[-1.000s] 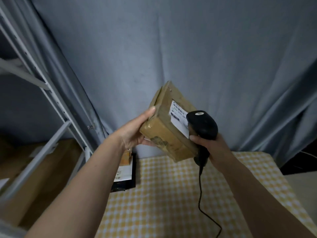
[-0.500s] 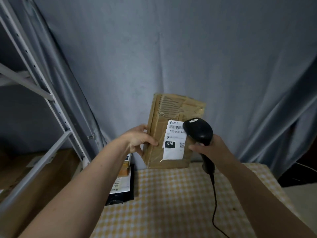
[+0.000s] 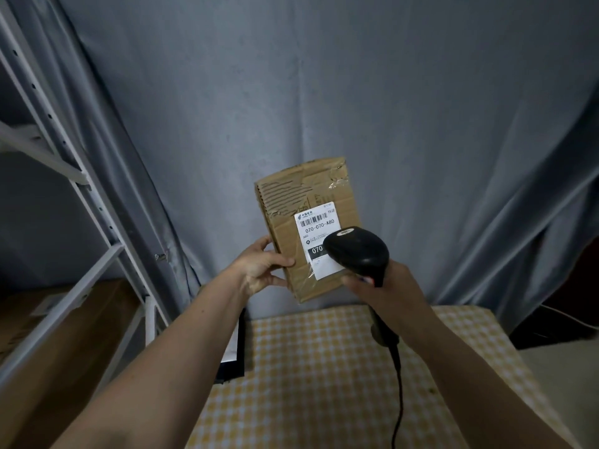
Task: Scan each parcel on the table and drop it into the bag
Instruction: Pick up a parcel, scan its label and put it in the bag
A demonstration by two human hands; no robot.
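1. Up above the far end of the counter (image 3: 324, 367), the cardboard parcel (image 3: 308, 228) was held in the air with its labelled face toward the camera, long axis running roughly up-down and tipped a bit to the left at the top.
2. Its white shipping label (image 3: 319, 233) sat on the lower right of that face, barcode at the top, text reading upright-ish.
3. No bag that I could make out. A brown cardboard box (image 3: 55, 345) stood on the left under the white metal rack (image 3: 81, 189); couldn't see inside it.
4. The left hand (image 3: 262, 270) gripped the parcel's lower left edge, thumb on the front, fingers wrapped behind.
5. The right hand (image 3: 389, 286) was curled tight around the handle of the black scanner (image 3: 356, 254), whose head covered the label's lower right corner; whether it touched, can't tell. Its cable (image 3: 400, 390) hung down over the yellow checked cloth.
6. A dark flat package (image 3: 235, 354) lay at the counter's left edge, mostly hidden by the left forearm.
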